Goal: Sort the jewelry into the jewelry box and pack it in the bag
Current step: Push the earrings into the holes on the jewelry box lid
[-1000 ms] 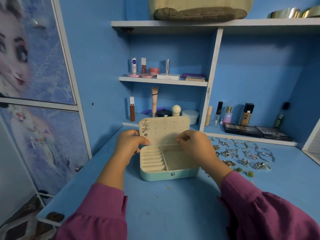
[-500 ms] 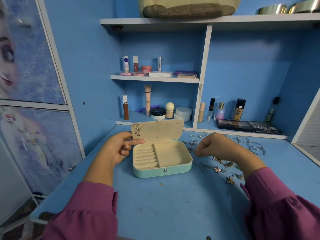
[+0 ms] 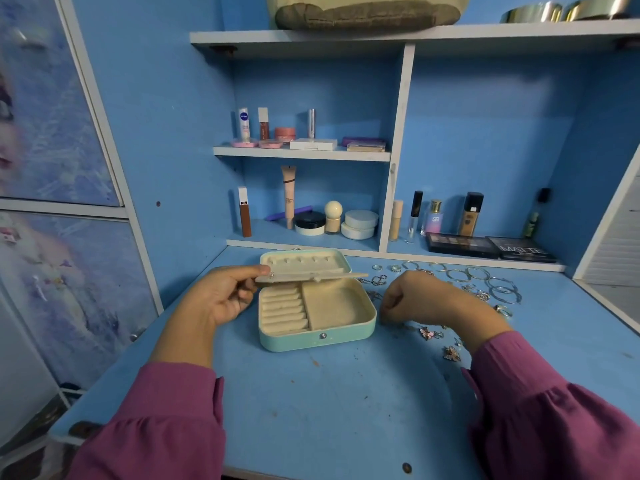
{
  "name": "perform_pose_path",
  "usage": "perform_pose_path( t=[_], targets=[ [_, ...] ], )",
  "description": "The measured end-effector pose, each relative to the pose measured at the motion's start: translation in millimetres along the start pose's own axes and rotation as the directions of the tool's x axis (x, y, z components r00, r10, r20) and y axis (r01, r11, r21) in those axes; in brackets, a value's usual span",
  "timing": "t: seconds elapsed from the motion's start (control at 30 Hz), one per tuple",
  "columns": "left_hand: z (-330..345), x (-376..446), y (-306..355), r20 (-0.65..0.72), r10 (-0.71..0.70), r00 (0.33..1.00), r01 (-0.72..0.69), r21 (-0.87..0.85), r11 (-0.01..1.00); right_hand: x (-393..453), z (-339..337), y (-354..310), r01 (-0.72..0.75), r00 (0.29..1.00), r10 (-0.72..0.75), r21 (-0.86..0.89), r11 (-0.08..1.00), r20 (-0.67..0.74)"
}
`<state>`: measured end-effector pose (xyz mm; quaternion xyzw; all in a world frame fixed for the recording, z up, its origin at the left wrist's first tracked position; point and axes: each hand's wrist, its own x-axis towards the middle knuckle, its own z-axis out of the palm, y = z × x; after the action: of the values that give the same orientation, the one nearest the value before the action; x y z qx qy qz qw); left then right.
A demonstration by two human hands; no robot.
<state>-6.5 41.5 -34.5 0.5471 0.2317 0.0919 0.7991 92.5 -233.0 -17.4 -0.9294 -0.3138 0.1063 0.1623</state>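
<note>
The jewelry box [image 3: 317, 308] lies open and nearly unfilled on the surface [image 3: 346, 410], its earring panel [image 3: 311, 276] pinched by the left hand [image 3: 221, 296], while the right hand [image 3: 415, 299] is curled over loose jewelry [image 3: 485, 285], its hold unclear.

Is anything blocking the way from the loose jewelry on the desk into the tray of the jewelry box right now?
Partly. The earring panel, held by the left hand, lies nearly flat over the back of the jewelry box. The ring rolls and the open compartment in front of it are uncovered. The right hand is beside the loose jewelry.
</note>
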Motion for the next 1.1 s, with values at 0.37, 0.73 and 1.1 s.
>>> perform_pose_path(
  t=[0.37, 0.73, 1.1],
  targets=[
    [3.3, -9.4, 0.4, -0.031, 0.068, 0.997, -0.065, 0.085, 0.994, 0.7, 2.1, -0.4, -0.017, 1.000, 0.018, -0.046, 0.999, 0.012],
    [3.6, -10.5, 0.7, -0.027, 0.063, 0.998, -0.060, 0.079, 0.995, 1.6, 2.6, 3.0, -0.035, 0.999, 0.034, -0.057, 0.998, -0.008],
    [1.8, -8.2, 0.5, -0.030, 0.059, 0.998, -0.057, 0.071, 0.996, 0.8, 1.2, 2.9, -0.020, 0.999, 0.018, -0.063, 0.998, -0.030]
  ],
)
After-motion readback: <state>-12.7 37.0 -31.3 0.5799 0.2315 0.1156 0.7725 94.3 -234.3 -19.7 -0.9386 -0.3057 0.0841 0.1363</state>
